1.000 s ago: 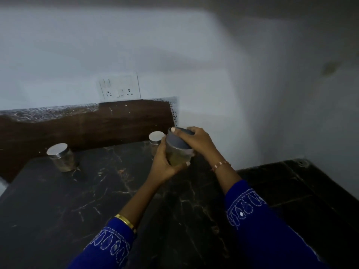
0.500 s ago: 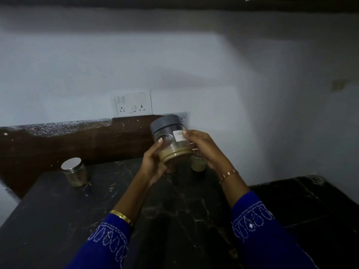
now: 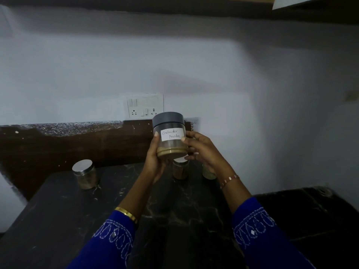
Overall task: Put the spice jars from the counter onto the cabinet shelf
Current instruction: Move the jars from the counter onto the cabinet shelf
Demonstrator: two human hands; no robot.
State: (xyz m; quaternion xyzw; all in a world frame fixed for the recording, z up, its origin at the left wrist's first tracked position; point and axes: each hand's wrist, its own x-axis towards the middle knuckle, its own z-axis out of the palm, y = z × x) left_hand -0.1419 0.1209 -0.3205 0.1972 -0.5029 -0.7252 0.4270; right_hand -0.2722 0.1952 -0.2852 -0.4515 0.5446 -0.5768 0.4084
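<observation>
The coriander powder jar point(image 3: 169, 136) is held upright above the desk point(image 3: 58, 210), its dark lid uppermost and its long axis near vertical, the handwritten label turned toward the camera. It is gripped from both sides: the left hand point(image 3: 155, 162) is curled round its left flank and under its base, while the right hand point(image 3: 202, 150) is set against its right flank with the thumb pinching at the label's edge. Neither hand is spread.

The relation on which the coming move is judged to turn is vertical: the underside of the cabinet point(image 3: 310, 8) is seen at the top of the view, well above the jar and somewhat to the right, so the jar would have to be carried upward with its axis kept upright. The shelf itself is not shown.

Three further jars are left on the desk: a steel-lidded jar point(image 3: 85, 174) well to the left, a second jar point(image 3: 180, 169) just below the held one, and a third jar point(image 3: 208, 172) largely hidden behind the right wrist.
</observation>
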